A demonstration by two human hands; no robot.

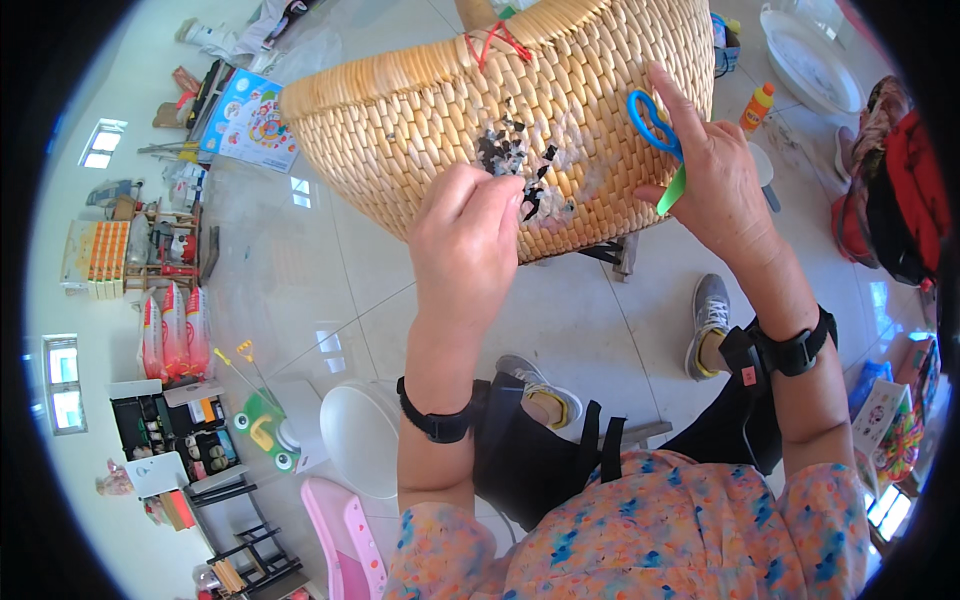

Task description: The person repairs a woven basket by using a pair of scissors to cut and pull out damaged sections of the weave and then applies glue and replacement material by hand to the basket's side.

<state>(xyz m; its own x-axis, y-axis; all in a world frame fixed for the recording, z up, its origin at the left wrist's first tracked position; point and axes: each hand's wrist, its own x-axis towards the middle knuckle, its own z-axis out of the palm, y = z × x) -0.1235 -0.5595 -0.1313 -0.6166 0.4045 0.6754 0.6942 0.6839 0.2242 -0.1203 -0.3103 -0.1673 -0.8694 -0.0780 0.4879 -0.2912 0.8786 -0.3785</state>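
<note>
Head view, starting at my left: a white round stool (360,435) stands on the pale tiled floor (300,270) beside my left forearm, with a pink plastic chair (345,540) just below it and a green toy (262,432) a little further left. My left hand (465,245) is raised in front of me, fingers bunched together and pinched against the side of the big woven basket (450,110), right at a patch of small dark scraps (510,160) stuck to the weave (I cannot tell whether I actually have one of those bits between my fingertips). The basket fills the top middle, tilted on its side, with a bit of red cord (490,42) tied at its rim. My right hand (715,180) rests against the basket's right side, curled closed around a pair of scissors (660,135) with blue loops and a green part poking out below my palm. Both wrists wear black straps. Further right, an orange bottle (757,106) stands on the floor near a white basin (810,60).
</note>
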